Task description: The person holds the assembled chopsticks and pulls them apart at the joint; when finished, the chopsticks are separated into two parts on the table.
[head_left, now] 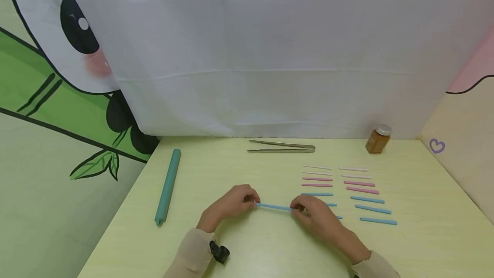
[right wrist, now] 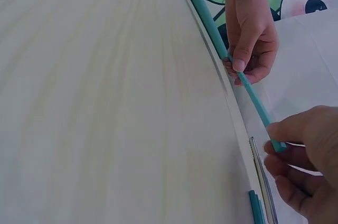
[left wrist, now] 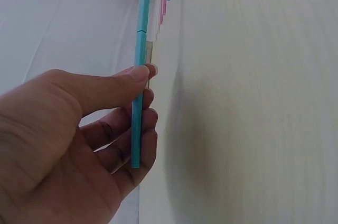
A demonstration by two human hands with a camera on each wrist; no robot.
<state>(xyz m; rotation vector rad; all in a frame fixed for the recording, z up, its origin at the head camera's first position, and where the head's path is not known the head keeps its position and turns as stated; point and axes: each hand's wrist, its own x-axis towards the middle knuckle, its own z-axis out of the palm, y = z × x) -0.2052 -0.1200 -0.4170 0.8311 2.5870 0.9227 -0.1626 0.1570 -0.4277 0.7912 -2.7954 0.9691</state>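
Note:
Between my two hands a thin blue stick (head_left: 275,206) is stretched nearly level above the table. My left hand (head_left: 236,201) pinches one end with thumb and fingers, and my right hand (head_left: 318,218) pinches the other. The left wrist view shows a fine seam across the blue stick (left wrist: 141,49), a little beyond the left thumb. Seen from the right wrist, the stick's end (right wrist: 278,146) pokes out past the right thumb. Right of my right hand lie several blue sticks (head_left: 373,210), pink sticks (head_left: 362,187) and white sticks (head_left: 353,169) in two columns; the hand partly covers the nearer blue ones.
At the left of the table (head_left: 200,162) lies a long green cylinder (head_left: 168,185). Metal tongs (head_left: 281,146) rest near the back edge. A small jar (head_left: 378,139) with brown contents and a silver lid stands at back right. A white cloth (head_left: 270,55) hangs behind.

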